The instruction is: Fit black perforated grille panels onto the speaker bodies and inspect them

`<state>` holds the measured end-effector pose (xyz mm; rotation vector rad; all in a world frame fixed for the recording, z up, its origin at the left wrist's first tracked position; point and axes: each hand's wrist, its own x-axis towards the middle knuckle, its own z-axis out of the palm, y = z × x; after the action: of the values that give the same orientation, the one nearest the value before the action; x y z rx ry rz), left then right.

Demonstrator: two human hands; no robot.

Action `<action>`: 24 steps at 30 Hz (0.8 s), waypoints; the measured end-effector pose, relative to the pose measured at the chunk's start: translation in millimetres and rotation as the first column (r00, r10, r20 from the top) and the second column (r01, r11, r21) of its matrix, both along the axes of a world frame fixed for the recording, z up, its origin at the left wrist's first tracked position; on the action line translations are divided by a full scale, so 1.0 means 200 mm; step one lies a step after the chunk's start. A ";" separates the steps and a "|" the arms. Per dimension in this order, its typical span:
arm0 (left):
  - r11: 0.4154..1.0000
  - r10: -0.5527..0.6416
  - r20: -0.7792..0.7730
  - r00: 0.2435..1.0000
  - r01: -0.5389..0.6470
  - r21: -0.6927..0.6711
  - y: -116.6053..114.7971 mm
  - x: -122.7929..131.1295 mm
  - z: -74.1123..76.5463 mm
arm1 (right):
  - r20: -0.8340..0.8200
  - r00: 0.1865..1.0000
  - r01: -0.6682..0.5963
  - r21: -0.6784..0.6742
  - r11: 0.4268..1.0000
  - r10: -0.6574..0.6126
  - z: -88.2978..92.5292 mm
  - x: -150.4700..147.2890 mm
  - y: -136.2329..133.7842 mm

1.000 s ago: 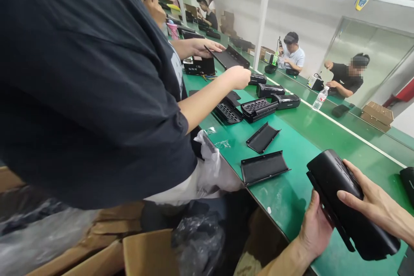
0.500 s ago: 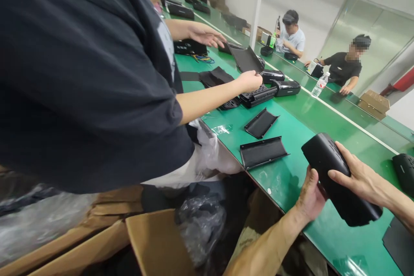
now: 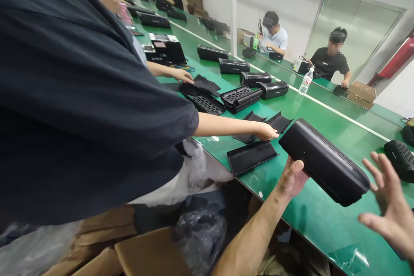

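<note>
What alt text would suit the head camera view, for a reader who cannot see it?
A person's left hand holds a black plastic casing above a green workbench, their right hand open beside it, while a co-worker's hand reaches over black panels.

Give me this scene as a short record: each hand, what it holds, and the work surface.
Left hand: holding black housing from below
Right hand: open, fingers spread, off the housing
Co-worker's hand: reaching over black covers
Surface: green bench
Further along bench: row of closed housings
</note>
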<state>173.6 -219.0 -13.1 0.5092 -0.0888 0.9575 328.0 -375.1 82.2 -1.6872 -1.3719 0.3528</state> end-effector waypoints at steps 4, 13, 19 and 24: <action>1.000 -0.013 -0.023 1.000 0.013 0.016 0.00 0.02 0.04 | 0.121 0.985 0.109 0.141 0.984 -0.127 -0.28 -0.06 0.00; 0.993 -0.070 -0.087 0.994 0.077 0.088 0.03 0.06 0.10 | 0.080 0.992 0.073 0.259 0.963 -0.096 -0.29 0.03 0.03; 0.986 -0.025 -0.154 0.988 0.050 0.160 0.05 0.08 0.11 | 0.072 0.991 0.078 0.390 0.917 -0.115 -0.28 0.05 0.05; 0.890 0.165 -0.277 0.947 -0.022 0.454 0.25 -0.08 0.18 | 0.080 0.993 0.051 0.381 0.923 -0.087 -0.19 0.10 0.00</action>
<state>158.2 -170.0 23.2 1.0957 0.0013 0.9429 348.6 -374.3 43.4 -1.4381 -1.3451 -0.0368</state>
